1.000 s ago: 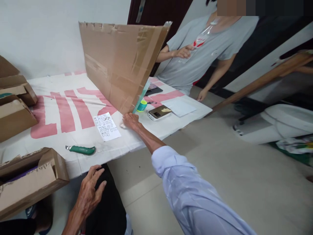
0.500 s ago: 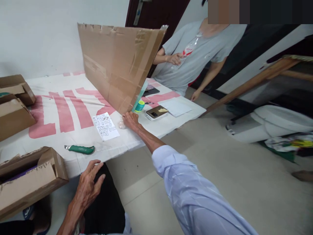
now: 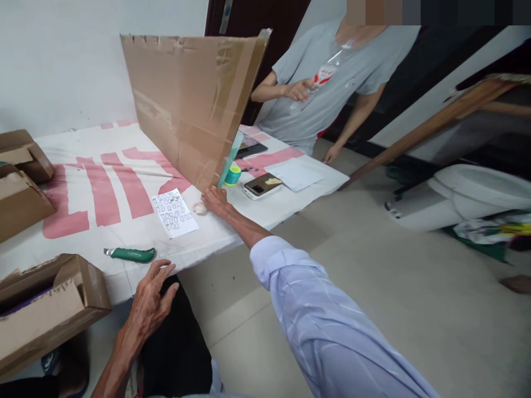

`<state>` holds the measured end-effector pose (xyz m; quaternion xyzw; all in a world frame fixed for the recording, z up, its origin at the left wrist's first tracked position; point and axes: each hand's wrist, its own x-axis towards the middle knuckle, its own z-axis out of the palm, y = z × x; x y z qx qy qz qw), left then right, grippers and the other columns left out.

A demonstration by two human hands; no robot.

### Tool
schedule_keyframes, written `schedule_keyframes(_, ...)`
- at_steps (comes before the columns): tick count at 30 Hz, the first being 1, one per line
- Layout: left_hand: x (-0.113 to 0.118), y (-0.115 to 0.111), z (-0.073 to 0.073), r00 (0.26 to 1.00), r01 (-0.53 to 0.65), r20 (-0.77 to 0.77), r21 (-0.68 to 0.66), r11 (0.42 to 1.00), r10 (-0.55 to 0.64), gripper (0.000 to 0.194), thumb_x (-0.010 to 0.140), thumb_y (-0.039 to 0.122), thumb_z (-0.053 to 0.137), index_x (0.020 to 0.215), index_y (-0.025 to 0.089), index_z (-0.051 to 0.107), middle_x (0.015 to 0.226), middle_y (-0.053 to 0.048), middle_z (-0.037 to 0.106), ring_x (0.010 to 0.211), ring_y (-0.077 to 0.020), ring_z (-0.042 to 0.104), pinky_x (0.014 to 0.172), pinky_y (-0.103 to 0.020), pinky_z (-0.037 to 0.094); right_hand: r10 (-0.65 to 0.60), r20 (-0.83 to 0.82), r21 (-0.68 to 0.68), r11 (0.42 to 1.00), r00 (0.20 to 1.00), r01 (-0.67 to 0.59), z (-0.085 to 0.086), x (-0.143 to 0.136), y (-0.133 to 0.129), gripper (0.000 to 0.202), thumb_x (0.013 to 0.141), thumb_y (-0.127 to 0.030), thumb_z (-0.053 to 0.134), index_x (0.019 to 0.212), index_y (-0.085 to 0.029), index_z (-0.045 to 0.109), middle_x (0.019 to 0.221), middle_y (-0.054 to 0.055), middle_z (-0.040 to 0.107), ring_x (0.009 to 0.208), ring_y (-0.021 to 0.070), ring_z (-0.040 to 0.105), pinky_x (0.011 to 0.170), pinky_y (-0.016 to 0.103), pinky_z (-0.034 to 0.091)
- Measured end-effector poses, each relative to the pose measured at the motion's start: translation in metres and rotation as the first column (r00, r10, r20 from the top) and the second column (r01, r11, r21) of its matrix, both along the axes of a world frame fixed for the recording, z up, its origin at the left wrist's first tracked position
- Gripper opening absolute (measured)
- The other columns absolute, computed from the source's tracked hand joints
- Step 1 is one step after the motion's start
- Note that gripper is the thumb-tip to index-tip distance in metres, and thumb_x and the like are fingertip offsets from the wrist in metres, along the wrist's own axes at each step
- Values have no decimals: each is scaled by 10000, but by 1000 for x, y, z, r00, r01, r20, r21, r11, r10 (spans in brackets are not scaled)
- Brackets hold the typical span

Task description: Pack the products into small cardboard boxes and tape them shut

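Observation:
My right hand reaches far over the table, fingers curled down at the lower near corner of an upright cardboard sheet. What its fingers close on is hidden. Just left of it lies a small pale crumpled lump, and beside that a white paper with rows of small drawn boxes. My left hand hovers above my lap at the table edge, fingers apart and holding nothing. Nearest to it on the cloth is a green utility knife with some blade showing.
A phone on a white box, a teal and yellow tape-like roll and white sheets lie to the right. Open cardboard boxes line the left. Across the table a person holds a plastic bottle. A white bucket stands on the floor.
The whole view has shifted slightly, so things sit a little further left. My right hand stays by the cardboard's corner; the pale lump beside it shows more clearly. My left hand barely moves.

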<state>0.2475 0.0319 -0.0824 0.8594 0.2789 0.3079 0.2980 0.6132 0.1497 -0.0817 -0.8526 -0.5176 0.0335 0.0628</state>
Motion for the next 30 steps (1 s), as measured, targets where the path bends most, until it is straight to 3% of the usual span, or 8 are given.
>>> schedule_keyframes(9, 11, 18, 7, 1000, -4, 2, 36, 999, 4, 316, 1019, 245, 630, 1328, 234, 694, 1357, -147, 700, 1106, -254, 778, 914, -413, 696, -25, -32, 63, 998, 999, 27, 1, -6, -16, 428, 1112, -285, 418, 1236, -174, 812, 1249, 222, 785, 1176, 337, 719, 1030, 443, 500)
schedule_keyframes(16, 20, 23, 13, 1000, 5, 5, 55, 998, -5, 306, 1020, 240, 621, 1316, 217, 694, 1347, -150, 698, 1066, -245, 786, 889, -399, 696, 0, -54, 33, 999, 999, 2, 6, -4, -10, 344, 1060, -253, 520, 1130, -139, 837, 1164, 199, 813, 1135, 294, 740, 991, 368, 518)
schedule_keyframes(19, 15, 19, 14, 1000, 7, 13, 55, 998, -8, 310, 1028, 241, 613, 1328, 220, 687, 1348, -150, 699, 1071, -245, 786, 907, -409, 695, -2, -52, 15, 1000, 999, 3, 11, -4, -9, 319, 1061, -235, 538, 1079, -138, 841, 1169, 188, 816, 1126, 291, 747, 953, 345, 519)
schedule_keyframes(23, -2, 10, 13, 999, -44, 4, 28, 999, 44, 313, 1040, 256, 611, 1344, 242, 684, 1365, -140, 699, 1120, -253, 780, 946, -429, 693, -34, -40, 22, 999, 999, 35, 17, -9, -20, 371, 1123, -289, 466, 1185, -174, 813, 1217, 179, 804, 1131, 291, 746, 967, 359, 509)
schedule_keyframes(25, -11, 5, 11, 998, -64, -5, 20, 998, 64, 309, 1045, 257, 613, 1346, 247, 680, 1377, -138, 694, 1145, -254, 775, 939, -423, 695, 14, -30, 78, 997, 999, -11, 16, -15, -30, 390, 1145, -350, 438, 1277, -204, 775, 1305, 168, 775, 1196, 289, 718, 993, 359, 499)
schedule_keyframes(30, -22, -10, 6, 999, -49, -5, 32, 998, 49, 324, 1052, 254, 613, 1373, 258, 662, 1353, -134, 701, 1098, -238, 787, 907, -397, 701, 310, -29, 154, 941, 950, -302, -3, -31, -51, 408, 1084, -367, 565, 1435, -194, 678, 1451, 163, 681, 1351, 287, 592, 1112, 361, 456)
